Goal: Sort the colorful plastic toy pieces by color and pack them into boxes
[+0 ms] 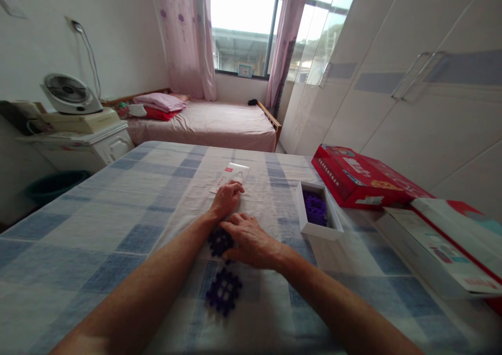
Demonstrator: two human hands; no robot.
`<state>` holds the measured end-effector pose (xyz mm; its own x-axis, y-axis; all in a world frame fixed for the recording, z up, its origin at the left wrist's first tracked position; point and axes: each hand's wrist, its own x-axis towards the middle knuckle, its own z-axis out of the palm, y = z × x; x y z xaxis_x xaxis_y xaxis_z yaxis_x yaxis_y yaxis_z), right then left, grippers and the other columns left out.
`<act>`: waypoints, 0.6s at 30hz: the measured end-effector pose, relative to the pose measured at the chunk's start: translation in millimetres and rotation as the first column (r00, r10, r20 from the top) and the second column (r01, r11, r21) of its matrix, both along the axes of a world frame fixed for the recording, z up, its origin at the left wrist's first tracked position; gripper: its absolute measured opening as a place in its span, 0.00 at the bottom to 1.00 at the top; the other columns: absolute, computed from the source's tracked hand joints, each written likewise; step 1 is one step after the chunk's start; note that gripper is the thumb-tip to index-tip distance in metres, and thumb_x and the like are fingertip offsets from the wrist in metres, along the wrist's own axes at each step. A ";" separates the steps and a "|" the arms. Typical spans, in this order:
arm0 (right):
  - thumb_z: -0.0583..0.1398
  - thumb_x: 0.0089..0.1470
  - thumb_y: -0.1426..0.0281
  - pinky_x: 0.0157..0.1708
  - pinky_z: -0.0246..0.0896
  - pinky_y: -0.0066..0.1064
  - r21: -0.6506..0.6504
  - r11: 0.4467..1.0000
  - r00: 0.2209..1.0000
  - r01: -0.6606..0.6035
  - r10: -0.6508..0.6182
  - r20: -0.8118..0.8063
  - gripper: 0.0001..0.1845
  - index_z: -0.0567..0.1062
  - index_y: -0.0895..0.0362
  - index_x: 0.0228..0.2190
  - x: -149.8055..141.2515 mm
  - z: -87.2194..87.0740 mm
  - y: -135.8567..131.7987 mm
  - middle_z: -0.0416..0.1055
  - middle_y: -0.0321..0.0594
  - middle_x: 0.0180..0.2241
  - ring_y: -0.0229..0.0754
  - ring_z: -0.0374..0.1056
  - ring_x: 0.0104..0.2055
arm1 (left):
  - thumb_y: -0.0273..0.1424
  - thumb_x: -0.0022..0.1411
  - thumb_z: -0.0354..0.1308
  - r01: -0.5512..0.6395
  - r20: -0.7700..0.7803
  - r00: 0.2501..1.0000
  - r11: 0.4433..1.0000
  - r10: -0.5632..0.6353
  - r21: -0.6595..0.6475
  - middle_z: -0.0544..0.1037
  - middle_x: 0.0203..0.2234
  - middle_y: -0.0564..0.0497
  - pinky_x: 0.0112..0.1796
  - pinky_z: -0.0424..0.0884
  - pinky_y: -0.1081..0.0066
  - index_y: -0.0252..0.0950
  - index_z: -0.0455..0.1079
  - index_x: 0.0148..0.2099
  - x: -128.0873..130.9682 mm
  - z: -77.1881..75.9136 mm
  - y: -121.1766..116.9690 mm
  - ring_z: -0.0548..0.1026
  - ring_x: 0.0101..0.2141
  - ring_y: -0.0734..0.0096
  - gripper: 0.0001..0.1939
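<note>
My left hand (pixel 228 197) reaches across the near edge of a white printed card or box lid (pixel 235 172), its fingers curled. Whatever lies under those fingers is hidden. Closer to me, my right hand (pixel 253 242) has its thumb and fingers around the right side of a purple notched plastic tile (pixel 218 242), which lies beside my left forearm and is partly covered. A second purple notched tile (pixel 224 291), with square holes in its middle, lies nearer to me, touched by neither hand.
An open white box (pixel 333 224) holding purple pieces (pixel 315 207) stands to the right. Beyond it are a red box (pixel 353 177) and an open white-and-red box (pixel 451 240). A checked cloth (pixel 129 229) covers the table. A bed (pixel 219 119) stands behind.
</note>
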<state>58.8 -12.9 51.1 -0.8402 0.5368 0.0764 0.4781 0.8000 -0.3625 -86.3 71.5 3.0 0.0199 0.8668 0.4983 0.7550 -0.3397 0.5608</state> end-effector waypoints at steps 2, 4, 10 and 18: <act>0.66 0.42 0.59 0.45 0.55 0.40 -0.015 1.000 1.000 0.017 -0.017 0.010 0.27 0.71 0.57 0.43 1.1 -1.9 3.0 0.66 0.44 0.42 0.48 0.59 0.45 | 0.20 0.53 0.47 0.003 0.003 1.000 1.000 -0.003 -0.004 0.76 0.39 0.48 0.45 0.69 0.69 0.35 0.74 0.30 0.0 -0.1 0.0 0.75 0.38 0.69 0.14; 0.66 0.42 0.59 0.42 0.56 0.36 -0.042 0.998 0.999 0.042 -0.042 0.004 0.22 0.71 0.58 0.37 4.8 -1.5 5.2 0.66 0.42 0.38 0.45 0.60 0.41 | 0.20 0.53 0.48 0.003 0.004 1.000 1.000 -0.003 -0.006 0.76 0.39 0.49 0.46 0.69 0.69 0.35 0.74 0.31 0.1 0.0 -0.5 0.75 0.38 0.69 0.14; 0.55 0.56 0.66 0.34 0.53 0.28 -0.255 0.960 0.989 0.119 -0.138 -0.058 0.09 0.69 0.58 0.27 25.9 23.2 -7.2 0.66 0.36 0.29 0.36 0.60 0.32 | 0.20 0.52 0.49 0.000 -0.003 1.000 1.000 0.000 -0.020 0.76 0.39 0.49 0.46 0.68 0.71 0.36 0.75 0.31 1.1 -0.3 -1.7 0.74 0.39 0.70 0.13; 0.65 0.46 0.68 0.48 0.50 0.36 -0.235 0.970 0.994 -0.064 0.042 -0.097 0.09 0.71 0.55 0.30 27.4 8.1 -55.5 0.67 0.35 0.39 0.40 0.60 0.44 | 0.20 0.52 0.49 0.007 -0.026 1.000 0.999 -0.007 -0.034 0.76 0.39 0.49 0.46 0.68 0.70 0.36 0.74 0.31 1.3 1.1 -2.3 0.74 0.39 0.69 0.13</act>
<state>86.3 -68.4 59.2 -0.8635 0.5034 0.0297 0.3934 0.7093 -0.5850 -85.0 69.1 4.1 0.0383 0.8827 0.4683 0.7670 -0.3264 0.5524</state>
